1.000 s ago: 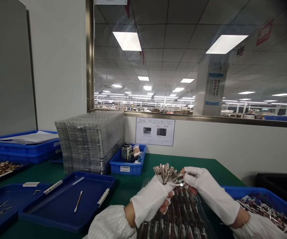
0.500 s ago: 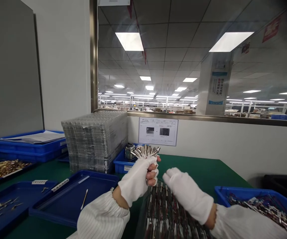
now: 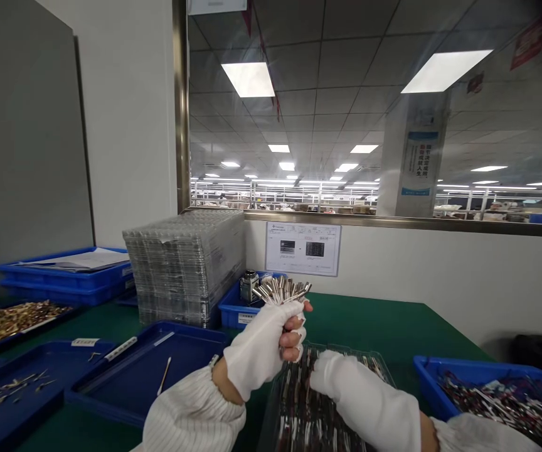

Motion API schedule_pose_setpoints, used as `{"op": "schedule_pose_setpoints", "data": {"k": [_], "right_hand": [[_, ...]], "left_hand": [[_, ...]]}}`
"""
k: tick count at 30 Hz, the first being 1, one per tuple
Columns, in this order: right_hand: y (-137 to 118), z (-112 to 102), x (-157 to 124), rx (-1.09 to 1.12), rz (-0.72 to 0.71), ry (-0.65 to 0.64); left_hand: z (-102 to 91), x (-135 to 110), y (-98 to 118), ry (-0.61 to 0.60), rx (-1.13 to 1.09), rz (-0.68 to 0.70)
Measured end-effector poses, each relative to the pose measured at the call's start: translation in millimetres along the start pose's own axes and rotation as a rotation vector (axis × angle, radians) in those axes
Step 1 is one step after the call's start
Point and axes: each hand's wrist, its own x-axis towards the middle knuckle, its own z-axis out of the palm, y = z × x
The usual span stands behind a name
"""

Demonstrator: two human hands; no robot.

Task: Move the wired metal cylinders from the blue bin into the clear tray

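A bunch of thin parts with silver metal tube ends [image 3: 283, 290] fans out above my left hand [image 3: 271, 342]. The white-gloved fingers of that hand, bare at the tips, are wrapped round the bunch. My right hand [image 3: 346, 383], gloved in white too, reaches over a clear plastic tray [image 3: 384, 361]. Its fingers look bent down at the tray's rows; their tips, and whatever they may hold, are hidden behind the glove. Dark, red and silver slender parts [image 3: 294, 408] lie in rows in the tray.
At right stands a blue bin [image 3: 428, 376] of loose wired parts. A tall stack of clear trays [image 3: 177, 270] is at back left, beside a small blue box [image 3: 228, 314] with a bottle. A blue tray [image 3: 125, 383] holds a cotton swab [image 3: 164, 375]. Brass-coloured pieces [image 3: 12, 320] lie far left.
My right hand has moved down and nearer over the tray, uncovering its far right corner. The left hand keeps its bunch in about the same place. The view has shifted slightly.
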Motion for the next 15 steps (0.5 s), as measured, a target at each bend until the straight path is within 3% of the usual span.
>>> {"op": "schedule_pose_setpoints", "data": {"k": [7, 15], "right_hand": [[7.4, 1.0, 4.2, -0.037, 0.039, 0.014], [-10.4, -12.6, -5.8, -0.203, 0.010, 0.089]], "left_hand": [[0.7, -0.5, 0.5, 0.002, 0.010, -0.015], [1.1, -0.2, -0.6, 0.011, 0.026, -0.040]]}}
